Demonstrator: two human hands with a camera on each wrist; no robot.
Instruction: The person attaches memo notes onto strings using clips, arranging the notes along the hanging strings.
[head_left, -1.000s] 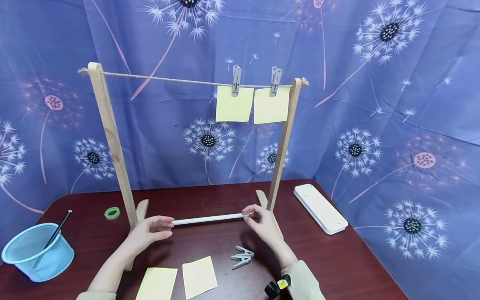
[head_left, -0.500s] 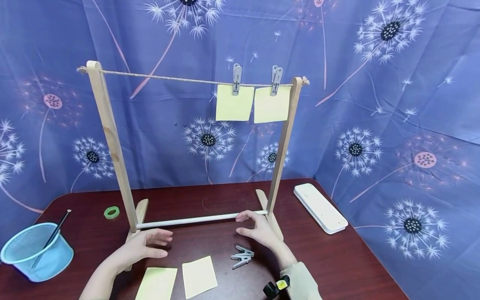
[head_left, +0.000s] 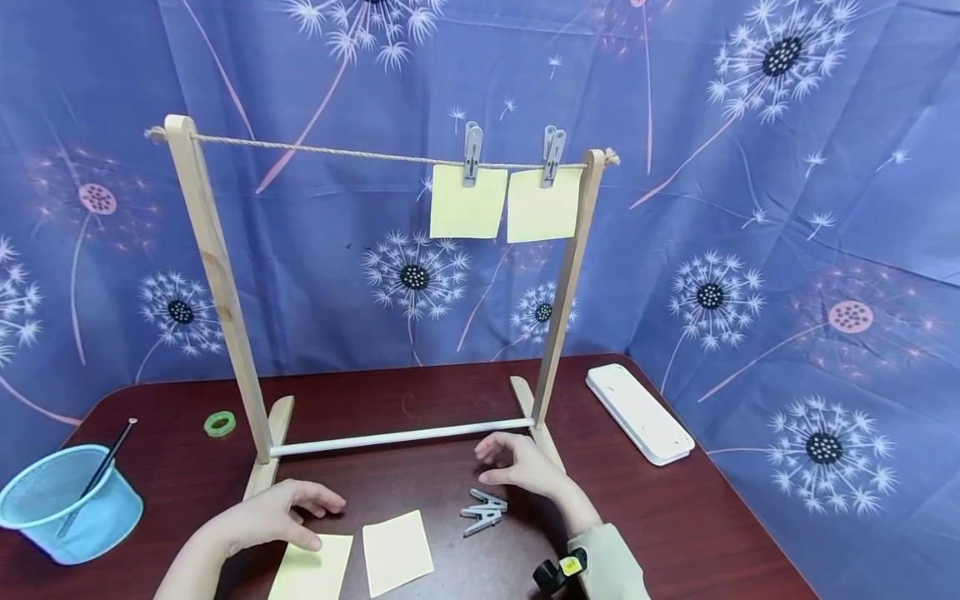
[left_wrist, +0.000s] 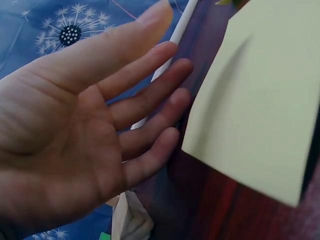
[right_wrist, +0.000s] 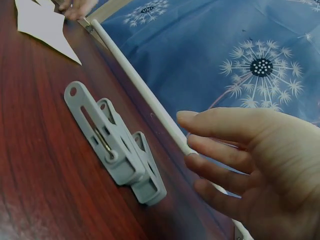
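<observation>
My left hand (head_left: 273, 517) hovers with relaxed, parted fingers over the upper part of a yellow sticky note (head_left: 311, 571); the left wrist view shows nothing in its palm. A second, paler sticky note (head_left: 397, 553) lies just to the right. My right hand (head_left: 525, 467), fingers loosely bent and holding nothing, is above and right of two grey clothespins (head_left: 483, 511) lying together on the table. Behind both hands, a white rod (head_left: 405, 437) spans the feet of a wooden stand. Two more notes (head_left: 468, 202) hang from the stand's rope (head_left: 322, 151), each under a grey clothespin (head_left: 472, 155).
A blue mesh basket (head_left: 112, 521) with a black stick in it stands at the left, near a green tape roll (head_left: 220, 424). On the right lies a white case (head_left: 639, 414). The stand's left post (head_left: 221, 283) and right post (head_left: 567, 292) rise behind the hands.
Both hands have let go of the white rod, which now sits between the posts. The left hand has come down and back over the yellow note; the right has lowered slightly towards the clothespins.
</observation>
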